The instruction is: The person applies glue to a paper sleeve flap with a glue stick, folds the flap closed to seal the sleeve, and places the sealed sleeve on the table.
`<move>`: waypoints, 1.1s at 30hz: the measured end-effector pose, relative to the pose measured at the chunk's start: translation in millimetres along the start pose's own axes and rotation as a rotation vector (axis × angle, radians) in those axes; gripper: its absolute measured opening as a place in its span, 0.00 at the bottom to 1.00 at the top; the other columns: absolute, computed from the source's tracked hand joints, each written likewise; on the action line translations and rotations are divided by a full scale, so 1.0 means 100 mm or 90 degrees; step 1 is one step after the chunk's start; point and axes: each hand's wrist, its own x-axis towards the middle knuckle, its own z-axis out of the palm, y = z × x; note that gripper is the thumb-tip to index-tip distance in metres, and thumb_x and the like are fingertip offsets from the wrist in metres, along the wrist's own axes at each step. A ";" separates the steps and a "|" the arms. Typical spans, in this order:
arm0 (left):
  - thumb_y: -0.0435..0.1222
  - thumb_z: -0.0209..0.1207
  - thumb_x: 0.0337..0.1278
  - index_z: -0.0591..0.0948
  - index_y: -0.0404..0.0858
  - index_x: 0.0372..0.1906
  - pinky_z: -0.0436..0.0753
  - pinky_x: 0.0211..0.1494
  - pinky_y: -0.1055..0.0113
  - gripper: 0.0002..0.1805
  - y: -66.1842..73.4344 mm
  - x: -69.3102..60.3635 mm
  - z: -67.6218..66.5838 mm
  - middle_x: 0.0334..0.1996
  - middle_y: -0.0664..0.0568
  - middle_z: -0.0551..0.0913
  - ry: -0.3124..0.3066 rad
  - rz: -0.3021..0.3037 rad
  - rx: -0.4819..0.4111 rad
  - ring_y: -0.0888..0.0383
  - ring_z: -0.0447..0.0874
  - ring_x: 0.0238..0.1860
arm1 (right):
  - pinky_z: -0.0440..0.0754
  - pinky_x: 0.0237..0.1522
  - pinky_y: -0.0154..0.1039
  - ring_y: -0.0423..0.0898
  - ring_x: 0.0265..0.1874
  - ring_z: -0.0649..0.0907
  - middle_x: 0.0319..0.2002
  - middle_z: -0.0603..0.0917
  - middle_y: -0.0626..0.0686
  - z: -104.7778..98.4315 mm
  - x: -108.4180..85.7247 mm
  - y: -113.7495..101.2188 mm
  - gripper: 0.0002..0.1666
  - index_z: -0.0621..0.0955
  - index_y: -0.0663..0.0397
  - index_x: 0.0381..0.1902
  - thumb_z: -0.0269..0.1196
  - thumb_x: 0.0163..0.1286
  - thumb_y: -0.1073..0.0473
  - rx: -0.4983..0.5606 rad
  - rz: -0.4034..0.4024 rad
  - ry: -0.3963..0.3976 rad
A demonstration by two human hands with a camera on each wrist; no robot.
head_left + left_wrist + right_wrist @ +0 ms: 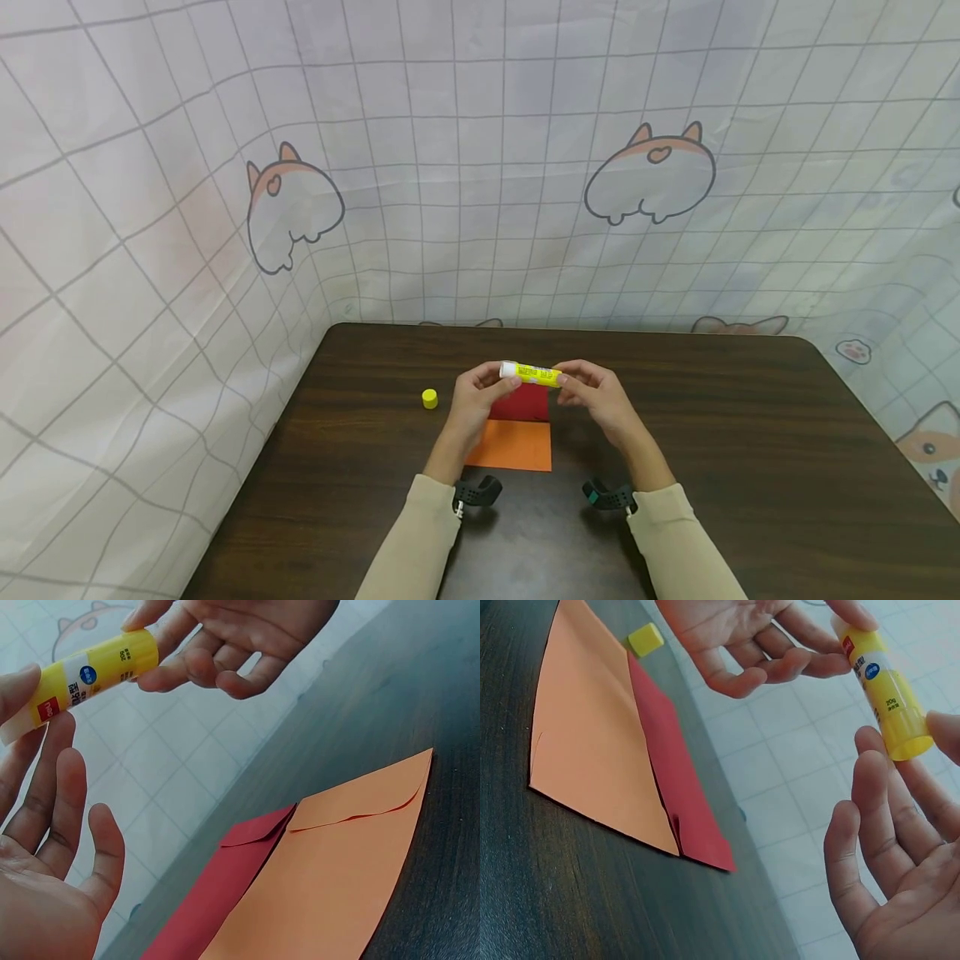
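Note:
Between both hands a yellow glue stick [538, 375] is held level above the table, its cap off. The left hand [476, 398] pinches the white, uncapped end between thumb and fingers. At the yellow base end, the right hand [597, 395] pinches with thumb and fingertips. Below the hands lie an orange envelope [337, 862] and a red envelope [232, 877], side by side and touching or overlapping. The yellow cap [429, 399] stands on the table left of the left hand; it also shows in the right wrist view.
The dark wooden table [750, 450] spreads out on all sides of the envelopes. A white gridded curtain [480, 167] with cartoon dogs hangs behind and beside it. Dark straps [480, 492] are worn on both wrists.

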 end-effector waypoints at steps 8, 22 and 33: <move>0.35 0.68 0.63 0.84 0.32 0.54 0.80 0.64 0.43 0.17 0.01 -0.01 0.00 0.41 0.56 0.87 -0.002 0.005 -0.002 0.60 0.86 0.42 | 0.87 0.49 0.49 0.54 0.37 0.86 0.34 0.86 0.44 0.00 -0.01 0.01 0.19 0.80 0.64 0.57 0.63 0.76 0.56 -0.020 -0.023 -0.010; 0.35 0.68 0.63 0.84 0.33 0.53 0.82 0.63 0.46 0.17 -0.01 -0.01 -0.01 0.41 0.56 0.87 0.009 0.004 0.005 0.55 0.86 0.43 | 0.86 0.46 0.34 0.47 0.39 0.86 0.43 0.86 0.45 0.01 -0.01 0.02 0.19 0.80 0.65 0.57 0.66 0.72 0.61 -0.020 -0.064 -0.004; 0.36 0.69 0.62 0.84 0.33 0.52 0.83 0.55 0.54 0.16 -0.01 0.00 0.01 0.37 0.57 0.87 0.021 -0.004 0.002 0.55 0.85 0.39 | 0.83 0.39 0.38 0.42 0.31 0.80 0.38 0.85 0.53 0.01 -0.02 0.02 0.18 0.81 0.63 0.54 0.70 0.68 0.64 -0.030 -0.086 0.009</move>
